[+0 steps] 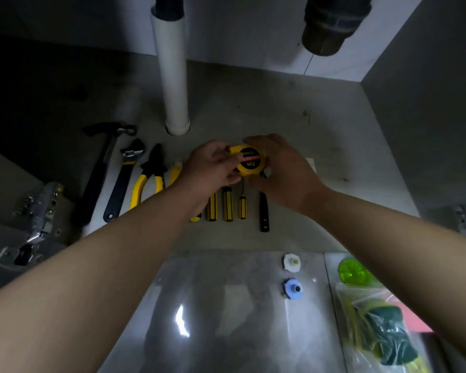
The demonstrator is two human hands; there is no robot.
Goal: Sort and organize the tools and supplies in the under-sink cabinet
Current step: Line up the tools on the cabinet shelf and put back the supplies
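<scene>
Both hands grasp tape measure (pixel 249 160), over screwdrivers (pixel 228 204): your left hand (pixel 213 168) pinches its left edge, right hand (pixel 283 170) cups other side. Set it flat on cabinet floor (pixel 307 117), label up, at row's right end.

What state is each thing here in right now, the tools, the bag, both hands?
Tape measure: held up between both hands.
Left hand: grips the tape measure's left side.
Right hand: grips its right side.
Hammer: lying flat, untouched.
Wrench: lying flat beside the hammer.
Pliers: lying flat, handles slightly apart.
Screwdrivers: lying side by side in a row.
Plastic bag: lying flat, sponges inside.
</scene>
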